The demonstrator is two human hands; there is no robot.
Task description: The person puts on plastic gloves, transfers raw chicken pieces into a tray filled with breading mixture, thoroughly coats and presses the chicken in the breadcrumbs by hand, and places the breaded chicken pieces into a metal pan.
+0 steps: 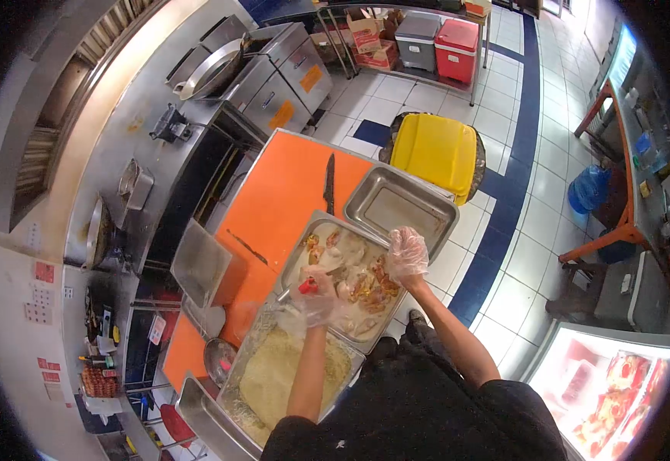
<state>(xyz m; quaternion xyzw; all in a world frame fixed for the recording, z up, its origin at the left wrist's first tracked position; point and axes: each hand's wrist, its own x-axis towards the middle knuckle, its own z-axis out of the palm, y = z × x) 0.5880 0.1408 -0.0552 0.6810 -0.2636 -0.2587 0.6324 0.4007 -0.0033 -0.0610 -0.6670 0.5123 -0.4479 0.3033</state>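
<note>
My left hand (316, 298), in a clear plastic glove, is closed around a small tool with a red handle (309, 286). A short greyish part points from it over the meat; its exact kind is unclear. Below it lies a metal tray (327, 218) with raw chicken pieces (373, 286) in a pale liquid. My right hand (408, 255), also gloved, is at the tray's right rim with its fingers curled in. Whatever it may hold is hidden. Close to my left forearm stands a tray of pale yellow flour-like powder (289, 369).
An orange-topped table (273, 184) carries a large dark knife (329, 184) and a thinner blade (246, 246). Beyond the chicken sits another metal tray (400, 203). A yellow-lidded bin (435, 154) stands past the table. At right, a lit freezer (550, 346) holds packed food.
</note>
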